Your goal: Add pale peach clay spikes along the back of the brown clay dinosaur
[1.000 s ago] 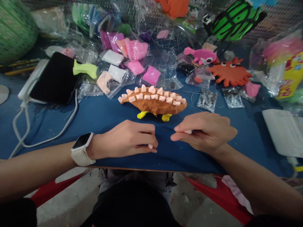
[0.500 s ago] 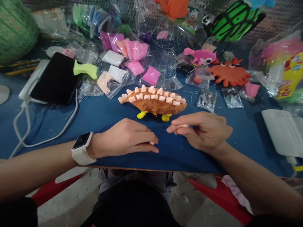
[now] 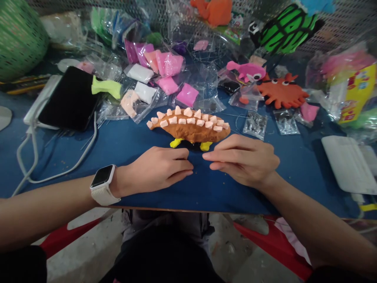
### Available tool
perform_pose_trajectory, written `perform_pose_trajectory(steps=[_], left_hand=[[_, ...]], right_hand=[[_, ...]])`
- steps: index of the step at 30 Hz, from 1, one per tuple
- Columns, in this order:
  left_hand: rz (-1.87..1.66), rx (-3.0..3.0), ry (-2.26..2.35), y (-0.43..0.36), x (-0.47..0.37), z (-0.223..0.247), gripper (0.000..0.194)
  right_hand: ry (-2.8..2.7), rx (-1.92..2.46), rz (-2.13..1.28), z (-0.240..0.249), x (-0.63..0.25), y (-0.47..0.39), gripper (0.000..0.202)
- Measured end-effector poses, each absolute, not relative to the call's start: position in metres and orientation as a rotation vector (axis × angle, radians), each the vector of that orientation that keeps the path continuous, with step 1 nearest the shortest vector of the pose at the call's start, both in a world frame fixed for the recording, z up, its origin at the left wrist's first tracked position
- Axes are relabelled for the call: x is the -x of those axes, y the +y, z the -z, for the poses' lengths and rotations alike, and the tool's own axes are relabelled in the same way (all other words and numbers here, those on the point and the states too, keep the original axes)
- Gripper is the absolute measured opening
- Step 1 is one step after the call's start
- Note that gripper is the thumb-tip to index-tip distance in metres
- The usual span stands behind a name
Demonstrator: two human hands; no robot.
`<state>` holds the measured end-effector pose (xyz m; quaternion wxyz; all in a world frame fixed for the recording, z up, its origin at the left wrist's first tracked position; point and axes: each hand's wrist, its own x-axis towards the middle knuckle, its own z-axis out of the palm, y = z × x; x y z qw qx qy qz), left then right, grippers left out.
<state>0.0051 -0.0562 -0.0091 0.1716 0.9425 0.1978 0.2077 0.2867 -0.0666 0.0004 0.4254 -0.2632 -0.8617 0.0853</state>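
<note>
A brown clay dinosaur-like figure (image 3: 191, 131) stands in front of me, with two rows of pale pink spikes along its back and yellow feet. Below its left side is my left hand (image 3: 165, 167), thumb and fingers pinched together; whatever lies between the tips is hidden. My right hand (image 3: 243, 161) hovers by the figure's right foot, fingers bent and close to the thumb. The pale pink clay piece seen there half a second ago is now covered by the fingers. Neither hand visibly grips the figure.
Behind lie bagged clay packets (image 3: 169, 63), a phone (image 3: 70, 98) with white cables, and a yellow-green clay piece (image 3: 106, 87). An orange clay crab (image 3: 284, 93), a pink clay fish (image 3: 246, 70) and a green shell-like model (image 3: 287, 29) are at right. A white device (image 3: 346, 165) lies near the right edge.
My right hand has shifted slightly left and its fingers have turned, covering the pale pink clay piece. My left fingertips have moved up a little and the pale bit between them no longer shows.
</note>
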Motion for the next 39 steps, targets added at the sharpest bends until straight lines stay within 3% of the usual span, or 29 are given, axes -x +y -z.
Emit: perform_pose_trajectory(steps=[4,12,19,27,39], left_hand=[[-0.56,-2.677,0.563,-0.057,-0.004,0.01,0.024],[-0.645,-2.463,0.589,-0.056,-0.005,0.004,0.019],[-0.849,-2.067,0.651,-0.054,-0.008,0.0,0.032],[-0.845,-1.713,0.623,-0.05,-0.007,-0.003,0.031],[-0.799,-1.523,0.556,-0.049,-0.009,-0.004,0.031]], right_hand=[[-2.17,0.701,-0.2,0.0,-0.284,-0.069,0.021],[-2.116,0.676,-0.241,0.001,-0.282,-0.069,0.014],[-2.196,0.732,0.073,-0.004,-0.271,-0.076,0.011],[-2.231,0.655,0.234,-0.018,-0.242,-0.073,0.006],[-2.14,0.593,0.274,-0.002,-0.26,-0.067,0.021]])
